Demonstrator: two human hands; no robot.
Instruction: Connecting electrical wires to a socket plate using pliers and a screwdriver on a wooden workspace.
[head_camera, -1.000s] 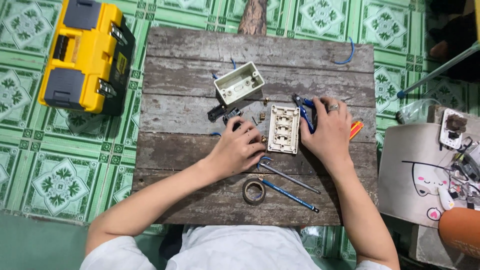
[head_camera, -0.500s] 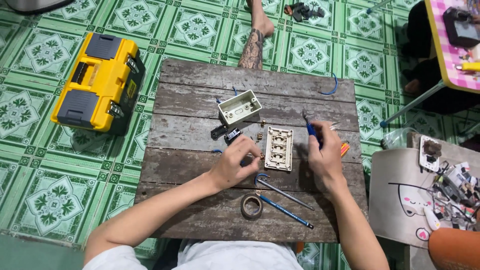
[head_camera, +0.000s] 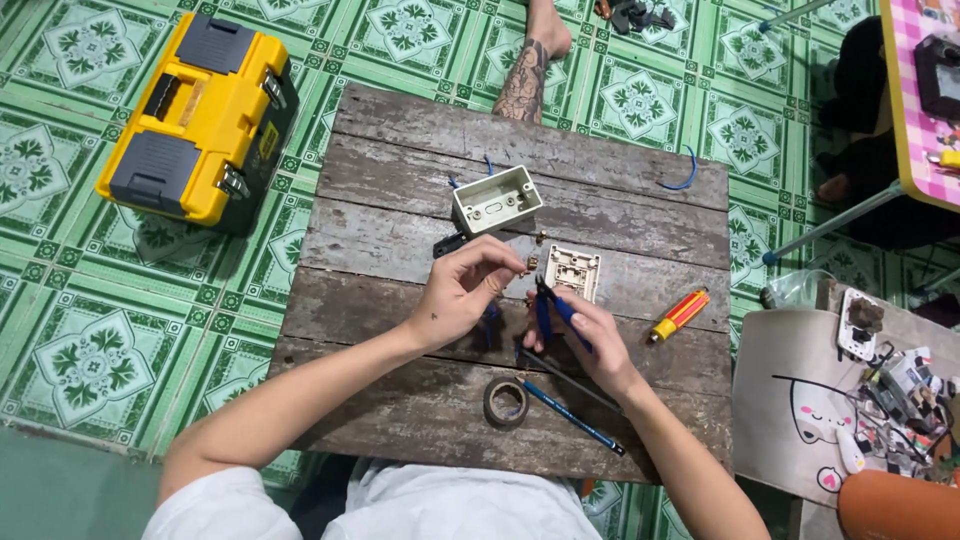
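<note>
The left hand (head_camera: 462, 292) is lifting off the tabletop (head_camera: 400, 400), its fingers (head_camera: 505, 258) now pinching a small brass piece (head_camera: 531, 265). The right hand (head_camera: 580, 335) is drawing the blue-handled pliers (head_camera: 548, 305) inward, uncovering the white switch plate (head_camera: 572, 272).

White short-sleeved shirt, bare forearms

1. Bright, even light; no hard hotspots on the wooden table (head_camera: 420, 200).
2. Shadows soft and short, mostly falling toward 6–7 o'clock: under the yellow toolbox (head_camera: 195, 115) and beneath the left hand (head_camera: 462, 292).
3. Mild sheen on the green floor tiles (head_camera: 70, 330), no blown glare.
4. Centre sharp; wood grain readable.
5. Wide-angle bowing at the edges; tile lines curve at 9 and 3 o'clock.
6. Corners slightly soft, 5 o'clock clutter smeared.
</note>
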